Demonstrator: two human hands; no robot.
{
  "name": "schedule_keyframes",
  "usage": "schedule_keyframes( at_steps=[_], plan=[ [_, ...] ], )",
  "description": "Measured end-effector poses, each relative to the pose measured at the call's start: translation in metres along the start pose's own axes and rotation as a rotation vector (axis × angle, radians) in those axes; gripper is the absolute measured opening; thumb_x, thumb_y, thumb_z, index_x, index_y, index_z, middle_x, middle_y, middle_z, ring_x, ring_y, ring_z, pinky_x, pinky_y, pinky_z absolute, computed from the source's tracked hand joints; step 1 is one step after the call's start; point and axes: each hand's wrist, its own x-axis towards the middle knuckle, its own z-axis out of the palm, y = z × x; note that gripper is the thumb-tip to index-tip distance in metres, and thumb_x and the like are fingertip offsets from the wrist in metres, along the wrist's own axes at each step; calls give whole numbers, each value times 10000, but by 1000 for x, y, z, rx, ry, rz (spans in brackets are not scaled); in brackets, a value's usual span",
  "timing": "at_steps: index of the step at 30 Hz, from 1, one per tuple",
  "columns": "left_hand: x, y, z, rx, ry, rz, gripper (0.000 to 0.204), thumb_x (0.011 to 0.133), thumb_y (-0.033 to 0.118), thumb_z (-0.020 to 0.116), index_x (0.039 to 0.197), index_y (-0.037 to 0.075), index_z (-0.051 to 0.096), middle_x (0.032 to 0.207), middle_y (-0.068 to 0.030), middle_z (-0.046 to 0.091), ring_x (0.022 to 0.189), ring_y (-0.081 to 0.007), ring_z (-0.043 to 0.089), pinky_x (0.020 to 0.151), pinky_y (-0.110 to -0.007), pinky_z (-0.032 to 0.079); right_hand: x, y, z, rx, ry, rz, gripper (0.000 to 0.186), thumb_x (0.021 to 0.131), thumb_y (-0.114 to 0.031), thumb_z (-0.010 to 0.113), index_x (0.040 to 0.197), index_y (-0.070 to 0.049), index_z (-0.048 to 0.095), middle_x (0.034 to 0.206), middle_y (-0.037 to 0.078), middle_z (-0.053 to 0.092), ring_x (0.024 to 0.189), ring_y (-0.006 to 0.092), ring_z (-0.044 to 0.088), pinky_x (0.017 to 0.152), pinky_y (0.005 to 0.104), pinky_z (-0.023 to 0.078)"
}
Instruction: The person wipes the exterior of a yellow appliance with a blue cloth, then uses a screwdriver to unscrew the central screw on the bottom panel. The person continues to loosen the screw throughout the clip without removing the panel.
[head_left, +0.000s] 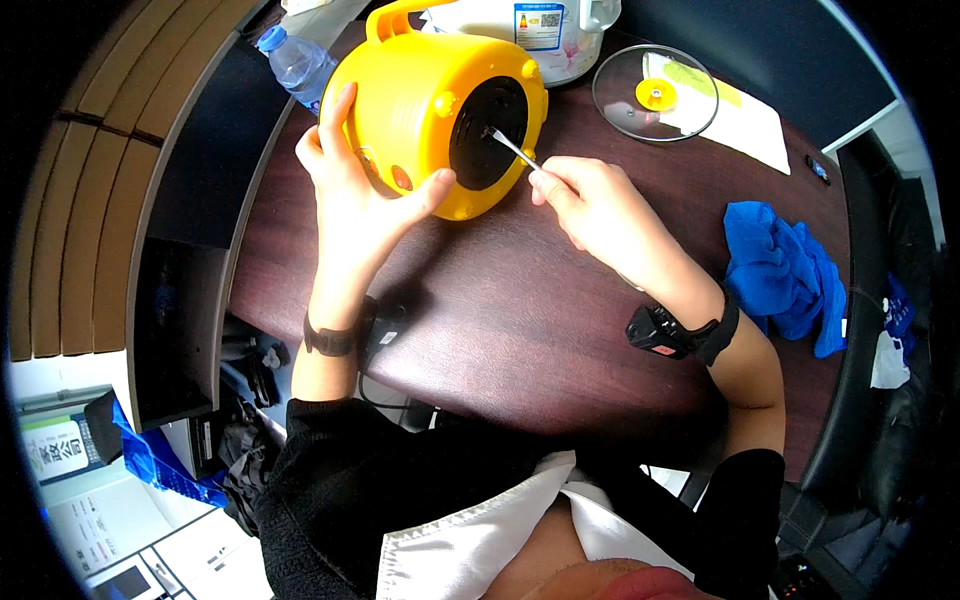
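Observation:
A yellow electric pot [395,90] lies tipped on its side, its underside turned toward me. That underside has a round black base plate [487,150] ringed by small yellow feet. My left hand [355,185] grips the pot's side, thumb near the lower rim and fingers along the wall. In my right hand [595,200] is a screwdriver [515,150]; its metal shaft reaches to the middle of the black plate. The screwdriver's handle is hidden in my fingers, and I cannot tell whether the tip sits in a screw.
Behind the pot stand a water bottle [295,62] and a white container [590,45]. A glass lid [635,110] with a yellow knob rests partly on a paper sheet [765,135]. A blue cloth [780,265] lies at the right of the dark wooden table [540,320].

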Motion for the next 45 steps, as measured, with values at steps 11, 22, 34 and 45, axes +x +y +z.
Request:
schedule_keyframes(
  at_steps=[11,22,34,45],
  plan=[
    [0,-1,0,-5,-5,-4,1095,549,494,838,1428,190,260,1226,-228,311,1163,-406,448,956,-477,455,0,1,-1,18,-17,21,237,933,-164,528,831,20,638,734,176,651,687,304,661,653,380,506],
    [-2,9,-1,-101,-12,-52,989,633,351,816,1443,108,303,1315,-185,340,1267,-333,347,1061,-445,340,-2,-1,-1,11,-9,31,249,940,-174,518,842,21,637,733,173,653,682,308,661,663,386,512],
    [0,-3,1,4,-5,20,1104,555,458,846,1438,179,245,1224,-212,311,1178,-381,412,976,-471,427,-2,2,-1,9,10,-9,240,945,-169,521,838,20,622,683,165,630,622,293,648,598,375,494],
    [-3,-2,3,11,1,24,1115,552,499,841,1435,175,240,1226,-218,306,1180,-386,410,966,-481,432,0,-2,-1,-310,114,-201,202,929,-149,541,840,9,630,662,183,621,621,318,655,558,401,514]
  ],
)
